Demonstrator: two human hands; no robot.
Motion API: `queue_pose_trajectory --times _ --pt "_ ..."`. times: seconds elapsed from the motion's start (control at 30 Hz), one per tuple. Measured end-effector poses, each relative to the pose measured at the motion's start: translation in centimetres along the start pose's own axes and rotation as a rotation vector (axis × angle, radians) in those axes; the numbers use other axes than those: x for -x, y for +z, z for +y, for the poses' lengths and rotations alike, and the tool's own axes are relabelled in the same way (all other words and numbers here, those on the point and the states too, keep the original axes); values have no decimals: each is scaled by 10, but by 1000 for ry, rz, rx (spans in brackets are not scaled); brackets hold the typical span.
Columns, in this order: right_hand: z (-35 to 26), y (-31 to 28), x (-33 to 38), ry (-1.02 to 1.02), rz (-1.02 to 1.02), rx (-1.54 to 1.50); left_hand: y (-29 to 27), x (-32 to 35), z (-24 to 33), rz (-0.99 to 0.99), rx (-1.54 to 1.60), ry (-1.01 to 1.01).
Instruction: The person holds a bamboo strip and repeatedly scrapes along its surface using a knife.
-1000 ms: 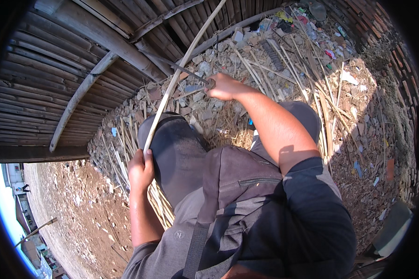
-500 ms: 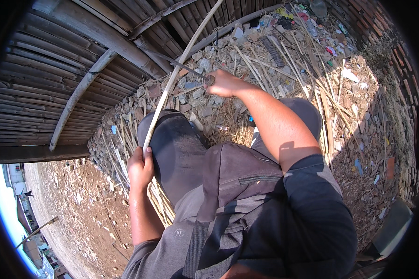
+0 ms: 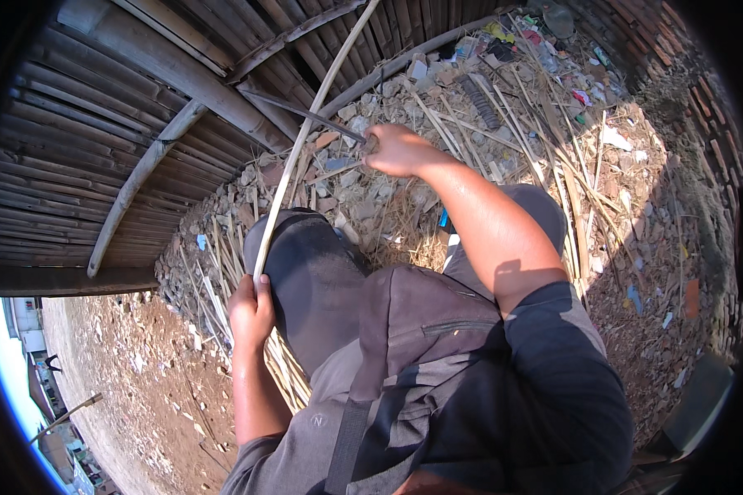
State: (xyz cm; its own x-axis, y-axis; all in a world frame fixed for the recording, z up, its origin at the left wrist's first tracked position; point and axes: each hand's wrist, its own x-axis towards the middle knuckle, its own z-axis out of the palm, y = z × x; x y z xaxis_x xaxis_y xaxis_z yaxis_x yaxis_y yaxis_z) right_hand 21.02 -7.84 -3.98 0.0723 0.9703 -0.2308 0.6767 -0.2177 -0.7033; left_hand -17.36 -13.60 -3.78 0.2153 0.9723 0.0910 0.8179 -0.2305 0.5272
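A long, pale bamboo strip [image 3: 283, 186] slants up across my left knee toward the bamboo wall, slightly bowed. Its lower end is in my left hand [image 3: 250, 312], closed with the thumb lying along it. My right hand [image 3: 399, 151], above the gap between my knees, is wrapped round the handle of a long knife [image 3: 332, 124]. The dark blade points left and crosses the strip well above my left hand, seemingly touching it. I cannot tell how deep the edge sits.
A bamboo-slat wall [image 3: 82, 165] with poles rises at the left. More bamboo strips [image 3: 285, 371] lie beside my left leg, others [image 3: 570, 190] beyond my right knee. Rubble and litter [image 3: 553, 49] cover the ground toward a brick wall [image 3: 718, 157] at the right.
The strip's upper part has shifted slightly left, and my view has tilted a little. Both hands keep their grips; the blade still crosses the strip at nearly the same place.
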Motion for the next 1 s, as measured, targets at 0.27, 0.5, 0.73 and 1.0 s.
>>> queue_pose_trajectory --times 0.27,0.5,0.73,1.0 --pt "-15 -26 25 -150 60 352 -17 -13 17 -82 -44 4" --pt "17 -60 9 77 257 193 -13 -22 31 -97 -121 98" --pt "25 -67 21 -201 -57 307 -15 -29 26 -195 -22 60" --pt "74 -73 4 155 416 116 -6 -35 11 -203 113 10"
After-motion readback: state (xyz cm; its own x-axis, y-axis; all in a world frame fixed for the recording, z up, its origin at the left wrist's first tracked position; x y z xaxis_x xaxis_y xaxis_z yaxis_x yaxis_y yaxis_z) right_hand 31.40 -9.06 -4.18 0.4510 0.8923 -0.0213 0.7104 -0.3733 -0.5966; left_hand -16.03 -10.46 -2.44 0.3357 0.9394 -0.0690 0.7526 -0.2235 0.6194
